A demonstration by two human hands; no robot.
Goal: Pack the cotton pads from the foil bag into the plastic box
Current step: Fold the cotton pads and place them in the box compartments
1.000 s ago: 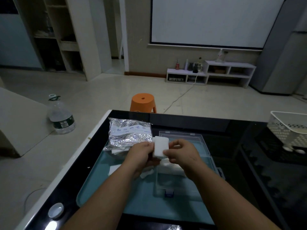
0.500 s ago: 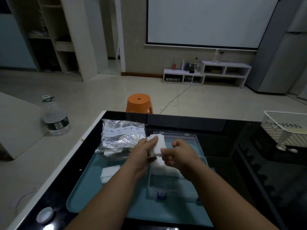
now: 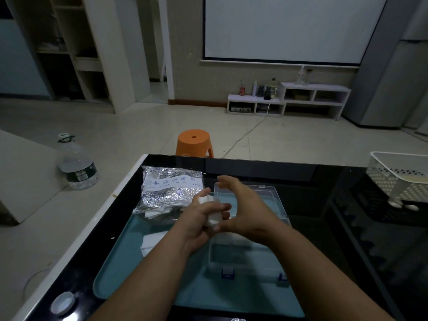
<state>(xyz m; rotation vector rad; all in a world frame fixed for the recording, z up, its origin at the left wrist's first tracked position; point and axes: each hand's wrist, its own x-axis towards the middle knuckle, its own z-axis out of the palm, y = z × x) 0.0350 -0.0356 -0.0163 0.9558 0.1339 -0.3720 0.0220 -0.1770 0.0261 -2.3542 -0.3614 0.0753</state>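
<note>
Left hand [image 3: 196,220] is gripping a small stack of cotton pads [image 3: 209,208], with its fingers wrapping round the stack's right side. Right hand [image 3: 245,212] is hovering just right of the stack, fingers straight and spread, palm facing the pads, grasping nothing. Its thumb is sitting close under the stack, and contact is unclear.

The stack is being held in the air over the back part of the plastic box [image 3: 243,256]. The box is lying open right below the grip, with its lid flipped back beyond it. The foil bag [image 3: 171,188] is lying just left of and beyond the grip, with more pads [image 3: 155,214] poking out of its near opening. Loose pads [image 3: 150,242] are lying on the teal tray [image 3: 129,274], left of and nearer than the grip.

Progress: some white pads [image 3: 231,235] seem to be sitting in the box's back end under the right wrist, and the front of the box is looking bare. The bag is looking far from emptied, so I'm judging this as early to middle of the task, with plenty left.

Both forearms are reaching forward from the bottom edge and converging over the box, the left wrist turned slightly inward toward the right palm.
</note>
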